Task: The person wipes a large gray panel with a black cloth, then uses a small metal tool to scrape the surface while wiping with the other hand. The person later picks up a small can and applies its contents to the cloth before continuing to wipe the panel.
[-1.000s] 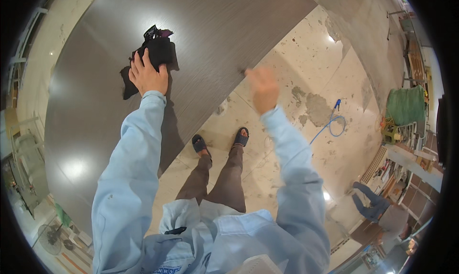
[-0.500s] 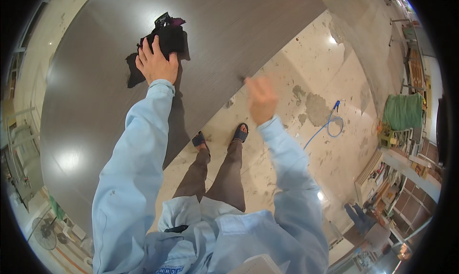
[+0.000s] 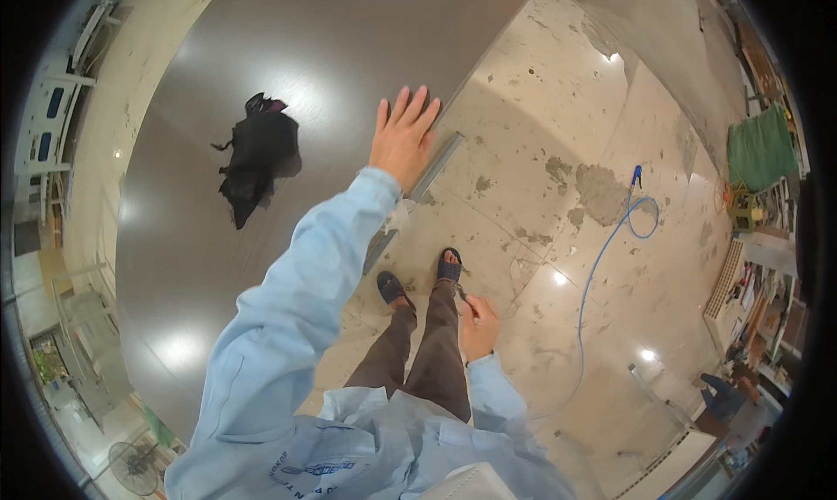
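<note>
Right hand [image 3: 481,327]: curled beside the right leg, pinching a small dark item [image 3: 462,294], too small to identify
Left hand [image 3: 404,144]: palm down, fingers slightly spread, on the grey panel [image 3: 196,265] near its edge
Black cloth [image 3: 260,151]: crumpled on the panel, left of that hand
Blue hose [image 3: 586,295]: on the floor

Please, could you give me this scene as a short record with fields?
Left hand: fingers extended, seemingly resting on the grey panel near its edge
Right hand: apart from the panel, curled; a small dark thing at its fingertips, unclear
Black cloth: crumpled on the panel, touched by neither hand
Floor: blue hose, partly looped
</note>
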Tool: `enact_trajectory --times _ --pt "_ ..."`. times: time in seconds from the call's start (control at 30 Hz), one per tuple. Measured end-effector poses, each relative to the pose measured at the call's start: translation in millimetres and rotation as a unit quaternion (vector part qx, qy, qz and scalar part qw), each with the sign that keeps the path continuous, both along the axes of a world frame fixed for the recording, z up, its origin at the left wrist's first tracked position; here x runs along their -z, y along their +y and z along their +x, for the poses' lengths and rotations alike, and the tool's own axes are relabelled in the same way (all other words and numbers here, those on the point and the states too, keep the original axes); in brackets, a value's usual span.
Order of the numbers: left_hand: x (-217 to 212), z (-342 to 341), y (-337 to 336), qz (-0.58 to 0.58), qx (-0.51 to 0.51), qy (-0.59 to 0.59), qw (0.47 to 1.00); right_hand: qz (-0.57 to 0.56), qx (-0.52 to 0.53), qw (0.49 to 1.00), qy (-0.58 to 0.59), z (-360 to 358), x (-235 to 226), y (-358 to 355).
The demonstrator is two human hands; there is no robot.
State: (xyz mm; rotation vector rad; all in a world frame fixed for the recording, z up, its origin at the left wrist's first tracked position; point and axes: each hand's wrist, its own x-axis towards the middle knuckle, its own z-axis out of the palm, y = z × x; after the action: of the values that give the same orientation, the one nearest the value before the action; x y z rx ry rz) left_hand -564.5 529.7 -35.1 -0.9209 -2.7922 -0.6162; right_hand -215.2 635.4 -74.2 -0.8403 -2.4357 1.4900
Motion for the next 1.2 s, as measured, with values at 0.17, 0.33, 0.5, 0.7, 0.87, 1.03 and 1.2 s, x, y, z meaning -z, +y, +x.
enact_trajectory --times 0.17,0.33,0.5,0.7,0.87,1.03,1.2 --pt "8 -72 66 -0.016 -0.034 -0.013 0.999 -0.062 0.072 0.995 -0.03 12 13 35" --pt "1 -79 79 -0.146 0.013 0.032 0.989 0.006 0.112 0.994 -0.015 -118 10 84" --pt "-11 18 -27 -0.154 0.062 0.004 0.986 0.11 0.093 0.952 0.269 -356 17 133" --pt "-31 151 -118 -0.197 -0.022 -0.059 0.978 0.218 0.029 0.916 0.335 -420 -7 112" --pt "-48 134 -90 -0.107 -0.002 -0.058 0.993 0.166 -0.164 0.916 0.326 -305 -28 57" --pt "-33 49 -19 -0.089 0.058 -0.046 0.993 0.088 -0.083 0.959 0.255 -255 -19 70" --pt "-32 40 -14 -0.016 0.125 -0.037 0.991 0.31 -0.129 0.904 0.266 -386 -22 139"
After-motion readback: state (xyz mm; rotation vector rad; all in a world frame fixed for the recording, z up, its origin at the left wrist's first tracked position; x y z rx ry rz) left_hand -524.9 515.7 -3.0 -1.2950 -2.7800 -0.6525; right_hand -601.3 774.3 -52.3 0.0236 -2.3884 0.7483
